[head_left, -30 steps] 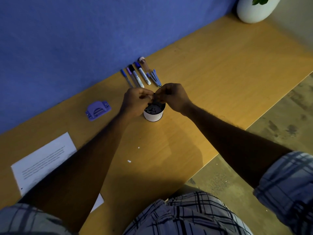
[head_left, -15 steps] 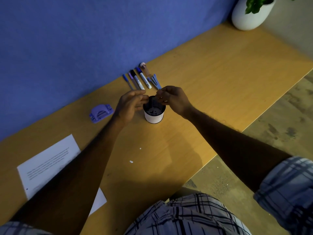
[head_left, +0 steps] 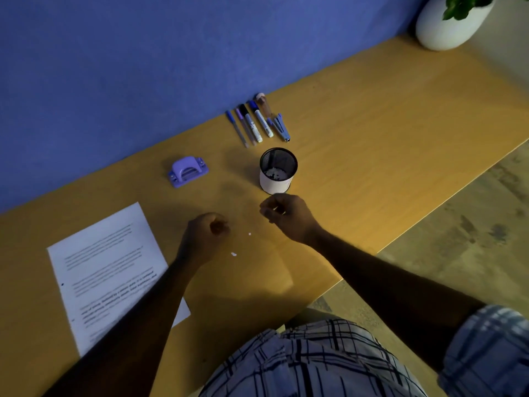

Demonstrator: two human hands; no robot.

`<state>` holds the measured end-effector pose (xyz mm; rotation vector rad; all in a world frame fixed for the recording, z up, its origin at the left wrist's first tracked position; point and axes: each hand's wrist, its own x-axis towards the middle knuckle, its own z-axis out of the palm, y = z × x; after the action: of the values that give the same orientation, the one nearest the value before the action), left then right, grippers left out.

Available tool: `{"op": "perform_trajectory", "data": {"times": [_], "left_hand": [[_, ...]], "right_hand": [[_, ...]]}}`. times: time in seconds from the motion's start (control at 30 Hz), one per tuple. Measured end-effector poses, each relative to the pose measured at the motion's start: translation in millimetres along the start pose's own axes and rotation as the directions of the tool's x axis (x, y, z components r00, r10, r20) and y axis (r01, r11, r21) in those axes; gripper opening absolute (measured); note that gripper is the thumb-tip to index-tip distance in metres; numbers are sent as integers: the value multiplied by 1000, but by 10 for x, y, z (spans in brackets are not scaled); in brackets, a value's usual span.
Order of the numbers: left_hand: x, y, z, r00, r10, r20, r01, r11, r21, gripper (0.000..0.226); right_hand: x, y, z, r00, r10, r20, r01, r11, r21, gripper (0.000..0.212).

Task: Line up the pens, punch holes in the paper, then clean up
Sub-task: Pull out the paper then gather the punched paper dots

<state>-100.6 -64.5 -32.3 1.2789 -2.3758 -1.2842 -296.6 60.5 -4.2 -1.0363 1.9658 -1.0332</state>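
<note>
Progress check, largest item first. The wooden desk (head_left: 372, 116) carries everything. The printed paper sheet (head_left: 106, 270) lies flat at near left, partly under the left forearm; one dark dot shows near its left edge, possibly a punched hole, though I cannot confirm it. The mesh pen cup (head_left: 278, 171) stands upright mid-desk with small white bits on its floor, which I judge to be collected punch chads. The purple hole punch (head_left: 187, 171) sits left of the cup, well apart from the sheet. The pens (head_left: 252, 124) lie side by side in a tidy row at the far edge against the blue wall, with a blue clip-like tool (head_left: 280, 128) at the right end of the row.

My reading: line-up done, punching apparently done, clean-up under way. Left to do: two white paper chads (head_left: 234, 254) still lie on the bare desk between the hands; pens, punch and sheet are not put away.

Left hand (head_left: 207, 233): loosely curled, fingertips drawn toward the thumb, hovering just left of the chads; whether it holds anything I cannot tell. Right hand (head_left: 284, 214): also curled with fingers bent inward, just near of the cup, not touching it; contents not visible.
</note>
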Motion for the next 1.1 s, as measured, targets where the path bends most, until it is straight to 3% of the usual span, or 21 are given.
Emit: {"op": "perform_trajectory", "data": {"times": [0.13,0.4,0.77,1.1], "left_hand": [[-231,-198,92,999,52,12,-54,981,184,14],[-461,-300,303,990,142,-8,-135,953,270,17],[-474,-281,380,998,25,-65,-12,981,194,18],[-420,-215,378,998,29,-59,-6,932,362,19]], "right_hand": [[-38,172,167,998,-2,69,12,990,-141,9],[-59,352,331,992,-6,124,45,947,-318,17],[-113,377,445,987,-49,152,108,909,-404,25],[-84,309,573,991,-100,91,133,847,-514,18]]}}
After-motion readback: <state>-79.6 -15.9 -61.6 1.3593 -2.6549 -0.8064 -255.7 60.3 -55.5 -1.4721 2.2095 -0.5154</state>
